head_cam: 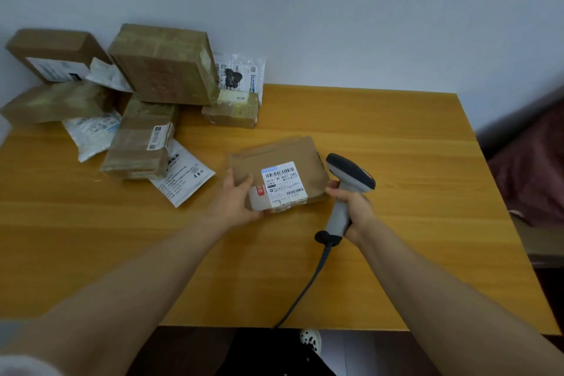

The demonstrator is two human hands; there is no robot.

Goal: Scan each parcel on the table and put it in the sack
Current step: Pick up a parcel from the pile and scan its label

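The flat cardboard parcel (276,159) lies at the middle of the wooden surface (396,162), its white shipping label (283,181) facing up. Whether its underside rests fully on the surface cannot be told. The left grip (236,195) holds the parcel's near left corner, thumb on top and fingers curled under the edge. The right grip (351,204) is just beside the near right corner, closed round the handle of a grey barcode scanner (351,174). The scanner's dark head rises at the parcel's right edge. Its cable (305,287) runs from the handle's base over the near edge of the surface. At the far left a pile of parcels (152,119) stands well apart from the held one: brown taped boxes and white plastic mailers, with a large box (163,64) on top against the wall (335,9).
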